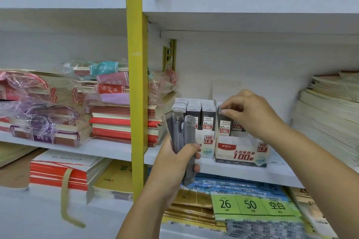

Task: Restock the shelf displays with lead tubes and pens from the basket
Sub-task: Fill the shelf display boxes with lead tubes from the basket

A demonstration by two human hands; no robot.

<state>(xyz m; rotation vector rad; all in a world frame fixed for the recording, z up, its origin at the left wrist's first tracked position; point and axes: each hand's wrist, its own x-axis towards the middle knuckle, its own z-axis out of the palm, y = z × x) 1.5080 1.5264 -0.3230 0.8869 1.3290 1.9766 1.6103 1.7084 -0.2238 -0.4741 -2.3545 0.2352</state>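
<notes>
Both forearms bare, no sleeves; L grip (175, 163), R grip (250, 111) ungloved.

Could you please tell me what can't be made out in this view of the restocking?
- Basket: out of frame in the head view.
- Back of the 0.7 box: hidden by the right hand, so its fill is unclear.
- Tubes in the left hand: blurred, labels face away, lead size and count unreadable.
- Front of the 0.5 box: partly hidden by those tubes.

A fanned bunch of grey lead tubes (181, 134) is held upright before the shelf; one tube (223, 120) stands in the HB 0.7 display box (242, 154) — partly filled — beside the full HB 0.5 box (206, 144).
</notes>
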